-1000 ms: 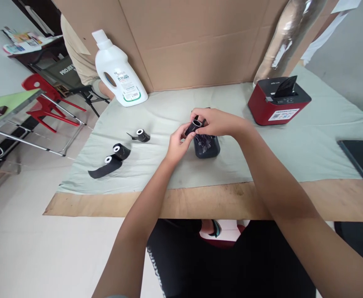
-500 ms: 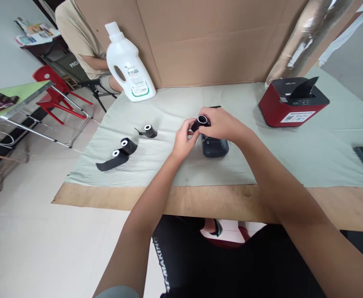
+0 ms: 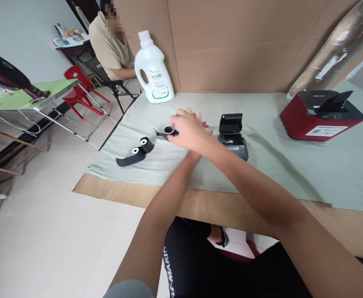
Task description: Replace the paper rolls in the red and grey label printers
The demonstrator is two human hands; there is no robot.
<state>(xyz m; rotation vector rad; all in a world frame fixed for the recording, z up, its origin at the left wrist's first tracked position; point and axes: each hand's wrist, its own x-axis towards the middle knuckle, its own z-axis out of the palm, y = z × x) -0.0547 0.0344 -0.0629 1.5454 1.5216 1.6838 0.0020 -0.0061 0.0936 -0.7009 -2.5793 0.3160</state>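
Near the frame's centre, the right hand (image 3: pixel 187 130) grasps a black roll (image 3: pixel 170 131) by its side. The left hand (image 3: pixel 210 132) is mostly hidden behind it, so I cannot tell its grip. Just right, an open-lidded dark device (image 3: pixel 234 143) stands on the counter (image 3: pixel 268 165); left, two other rolls (image 3: pixel 149 145) lie close together.

A black roll (image 3: pixel 170 130) is held, hollow end showing. Two white-cored black rolls (image 3: pixel 149 145) lie to its left, a strip (image 3: pixel 126 161) unwound. The dark device (image 3: pixel 239 151) has its lid (image 3: pixel 231 123) raised.
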